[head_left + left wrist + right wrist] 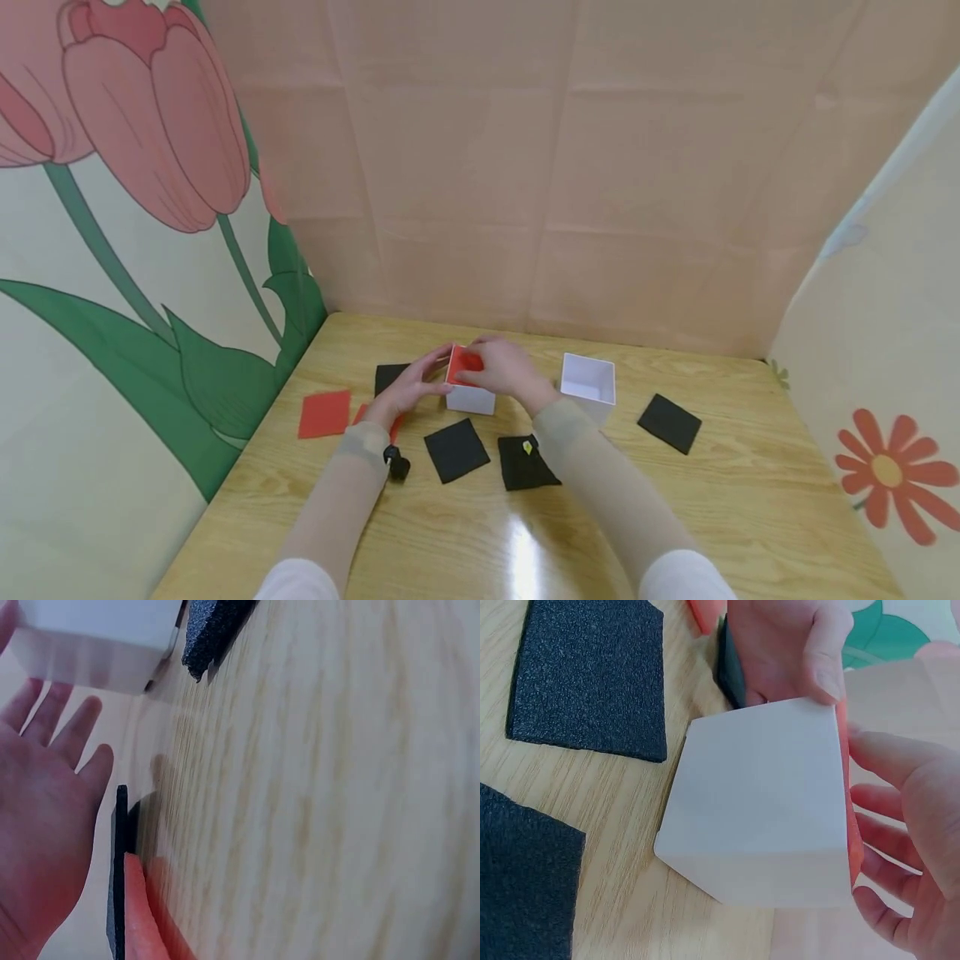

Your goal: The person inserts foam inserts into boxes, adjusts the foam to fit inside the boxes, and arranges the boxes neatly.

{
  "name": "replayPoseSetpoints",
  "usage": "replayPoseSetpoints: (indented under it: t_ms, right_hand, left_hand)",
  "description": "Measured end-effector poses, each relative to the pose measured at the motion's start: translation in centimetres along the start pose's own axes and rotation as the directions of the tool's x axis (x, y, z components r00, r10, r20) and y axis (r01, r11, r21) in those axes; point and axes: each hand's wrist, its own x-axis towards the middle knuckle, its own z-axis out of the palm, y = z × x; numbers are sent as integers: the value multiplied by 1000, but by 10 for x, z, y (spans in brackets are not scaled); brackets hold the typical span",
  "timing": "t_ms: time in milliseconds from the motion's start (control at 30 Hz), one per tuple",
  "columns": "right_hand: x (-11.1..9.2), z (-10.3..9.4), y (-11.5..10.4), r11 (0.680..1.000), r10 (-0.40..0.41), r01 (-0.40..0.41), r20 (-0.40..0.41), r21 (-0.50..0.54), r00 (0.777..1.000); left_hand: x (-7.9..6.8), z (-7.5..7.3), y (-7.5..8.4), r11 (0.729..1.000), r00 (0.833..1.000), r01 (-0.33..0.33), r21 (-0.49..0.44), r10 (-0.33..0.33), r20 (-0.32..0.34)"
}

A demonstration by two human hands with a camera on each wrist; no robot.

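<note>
Tabletop, mid-frame: our loose-fingered right hand presses a red square atop one box, left hand spread against it; black squares lie unboxed.

On the table before me stands a box, a top sheet at its mouth, my left hand at its left, my right hand over that sheet. Right of it stands a second box, then a lone sheet. Nearer me lie two front sheets. To the left lie an outer sheet and, partly behind my left hand and wrist, two inner sheets.
</note>
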Motion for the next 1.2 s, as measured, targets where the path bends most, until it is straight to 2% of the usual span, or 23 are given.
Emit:
replayPoseSetpoints:
  t_ms: [300,800,933,1100,1200]
  right_hand:
    - [6,4,-3,998,37,-37,10,-51,999]
    - [15,12,-4,986,39,-42,-23,-161,999]
    - [11,8,-4,989,36,-38,-16,-140,999]
    - [1,-5,3,997,65,-64,14,-48,998]
    - [-5,-14,8,996,78,-77,18,-34,997]
  left_hand:
    - [-1,0,1,1000,1000,15,10,-15,-13]
    - [-1,1,1,1000,1000,17,-3,-17,-21]
    - [-1,1,1,1000,999,31,3,-31,-20]
    - [-1,2,2,999,999,38,32,-38,-25]
    - [-1,2,3,998,999,38,49,-36,-34]
